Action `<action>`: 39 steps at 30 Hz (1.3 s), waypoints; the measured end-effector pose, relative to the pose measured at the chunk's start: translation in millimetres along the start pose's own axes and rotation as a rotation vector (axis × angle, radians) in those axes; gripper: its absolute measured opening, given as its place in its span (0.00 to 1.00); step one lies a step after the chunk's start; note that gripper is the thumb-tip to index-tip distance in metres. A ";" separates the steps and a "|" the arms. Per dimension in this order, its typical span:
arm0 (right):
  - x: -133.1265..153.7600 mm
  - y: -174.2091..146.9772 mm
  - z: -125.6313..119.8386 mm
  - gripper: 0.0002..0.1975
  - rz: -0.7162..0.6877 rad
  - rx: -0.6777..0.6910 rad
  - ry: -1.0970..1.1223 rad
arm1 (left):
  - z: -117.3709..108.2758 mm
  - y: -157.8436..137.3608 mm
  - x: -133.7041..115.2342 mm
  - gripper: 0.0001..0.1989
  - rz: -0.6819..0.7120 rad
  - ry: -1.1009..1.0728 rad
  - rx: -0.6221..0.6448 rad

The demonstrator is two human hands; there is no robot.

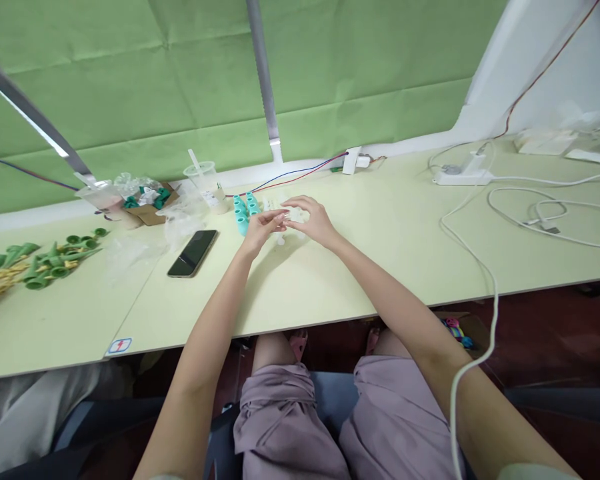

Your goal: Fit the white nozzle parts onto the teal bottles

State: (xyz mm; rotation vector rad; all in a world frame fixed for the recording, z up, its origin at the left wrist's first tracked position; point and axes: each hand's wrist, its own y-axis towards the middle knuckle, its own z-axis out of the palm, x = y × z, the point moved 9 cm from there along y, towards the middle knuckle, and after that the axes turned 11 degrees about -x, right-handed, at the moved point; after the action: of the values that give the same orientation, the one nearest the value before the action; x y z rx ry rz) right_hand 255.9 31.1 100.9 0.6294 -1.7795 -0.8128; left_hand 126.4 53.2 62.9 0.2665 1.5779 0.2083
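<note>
I see my left hand (261, 230) and right hand (314, 221) meeting over the pale green table (330, 280), well back from its near edge, fingers pinched around small clear plastic pieces (293, 217). Bare table lies open to the right. One cluster of teal plastic tubes (244, 210) stands just left; one black phone (193, 253) lies further left.

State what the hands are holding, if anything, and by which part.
Both the left hand and right hand pinch small whitish pieces with their fingertips; which part cannot be told.
</note>
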 end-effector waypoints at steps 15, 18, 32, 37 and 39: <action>-47.7 -21.2 29.5 0.24 0.553 0.028 0.439 | -1.4 4.1 -2.7 0.22 0.161 0.113 -0.074; -53.4 -22.3 29.1 0.29 0.576 0.009 0.495 | 6.4 3.3 -1.8 0.24 0.175 0.104 -0.018; -55.2 -19.5 22.8 0.16 0.507 0.048 0.348 | 3.9 3.4 -3.6 0.06 0.287 0.257 -0.049; -45.2 -15.4 12.4 0.14 0.438 0.028 0.247 | 4.8 1.2 -4.2 0.02 0.339 0.327 -0.090; -41.1 -14.1 9.8 0.14 0.413 0.031 0.199 | 5.4 0.6 -4.3 0.02 0.338 0.322 -0.097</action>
State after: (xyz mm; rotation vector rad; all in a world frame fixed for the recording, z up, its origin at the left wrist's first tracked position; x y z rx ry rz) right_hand 260.7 54.8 63.4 0.3301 -1.6637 -0.4249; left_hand 131.9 52.4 67.1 0.4407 1.8275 0.6141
